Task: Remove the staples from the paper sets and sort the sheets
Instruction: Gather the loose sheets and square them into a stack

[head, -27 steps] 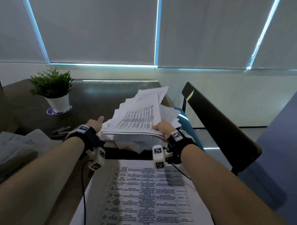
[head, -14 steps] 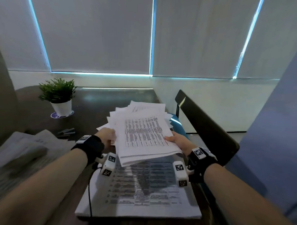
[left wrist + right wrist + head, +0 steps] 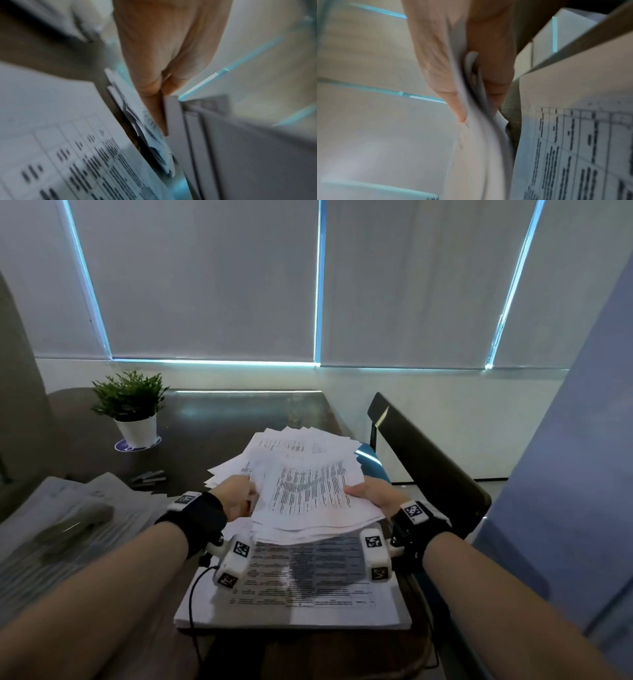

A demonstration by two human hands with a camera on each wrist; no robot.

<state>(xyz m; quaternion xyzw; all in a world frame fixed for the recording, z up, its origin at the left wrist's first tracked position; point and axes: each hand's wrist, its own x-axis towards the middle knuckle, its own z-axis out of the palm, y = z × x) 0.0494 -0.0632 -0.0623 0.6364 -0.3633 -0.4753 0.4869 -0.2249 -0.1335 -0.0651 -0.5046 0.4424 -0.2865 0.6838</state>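
A thick, fanned bundle of printed sheets (image 3: 308, 491) hangs in the air above the table, held from both sides. My left hand (image 3: 236, 498) grips its left edge; in the left wrist view the left hand (image 3: 159, 83) pinches the sheets (image 3: 150, 129) between thumb and fingers. My right hand (image 3: 373, 494) grips the right edge, and the right wrist view shows its thumb (image 3: 440, 75) on top and fingers beneath the bent sheets (image 3: 479, 121). Below lies a flat stack of table-printed paper (image 3: 308, 587) near the table's front edge.
A potted plant (image 3: 132, 405) stands at the back left of the dark table (image 3: 239, 419). A small dark tool (image 3: 149, 477) lies left of the bundle. More papers (image 3: 68, 522) are piled at the left. A black chair (image 3: 424, 463) stands close on the right.
The bundle, held by both hands throughout, has come nearer to me and now hangs over the flat stack. The head view has tilted up and back.
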